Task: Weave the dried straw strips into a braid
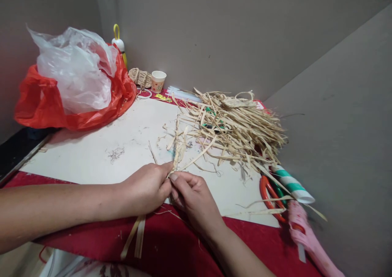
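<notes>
Dry straw strips (177,150) run up from between my two hands, and two flat ends hang below, over the red cloth. My left hand (150,187) is closed around the strips in a fist. Right against it, my right hand (190,191) pinches the same strips between thumb and fingers. The exact grip at the fingertips is partly hidden. Beyond my hands, to the right, lies a big heap of dry straw (248,126), with loose bits scattered toward me.
A red plastic bag (39,101) with a clear bag (79,73) stands at the left. At the back are a woven straw piece (140,77) and a paper cup (158,82). Orange-handled scissors (266,191) and a green-striped roll (292,184) lie right. Grey walls enclose the table.
</notes>
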A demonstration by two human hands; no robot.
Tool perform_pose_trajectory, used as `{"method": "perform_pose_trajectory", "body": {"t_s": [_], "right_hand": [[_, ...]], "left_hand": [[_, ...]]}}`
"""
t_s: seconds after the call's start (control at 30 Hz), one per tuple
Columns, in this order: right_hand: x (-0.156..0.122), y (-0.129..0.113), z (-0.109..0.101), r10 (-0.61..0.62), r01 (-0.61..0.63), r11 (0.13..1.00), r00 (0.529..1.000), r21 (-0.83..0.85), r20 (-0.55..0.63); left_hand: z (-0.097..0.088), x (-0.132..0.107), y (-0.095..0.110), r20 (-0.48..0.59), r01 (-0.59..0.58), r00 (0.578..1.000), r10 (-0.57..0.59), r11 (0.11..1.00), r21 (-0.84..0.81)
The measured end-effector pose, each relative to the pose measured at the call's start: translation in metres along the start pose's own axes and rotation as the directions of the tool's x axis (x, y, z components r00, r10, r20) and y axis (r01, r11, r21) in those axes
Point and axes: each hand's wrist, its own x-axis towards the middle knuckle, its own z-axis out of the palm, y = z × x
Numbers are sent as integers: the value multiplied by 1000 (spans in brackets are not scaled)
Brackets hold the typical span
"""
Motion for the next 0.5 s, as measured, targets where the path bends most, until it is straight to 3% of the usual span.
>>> {"method": "perform_pose_trajectory", "body": {"t_s": [0.17,0.33,0.4,0.5], "right_hand": [[1,3,1,16,-15,999,1000,37,-24],[2,2,0,18,-14,994,999,112,-33],[3,2,-1,17,-13,991,999,133,-28],[3,3,-2,24,-22,985,1000,172,-12]], "left_hand": [[2,1,-1,1,25,1000,-25,999,28],[2,0,0,20,18,1000,-17,998,-55],[-1,-2,1,76,37,997,-28,992,-124],[-11,-2,3,242,113,969,-48,958,-262]]}}
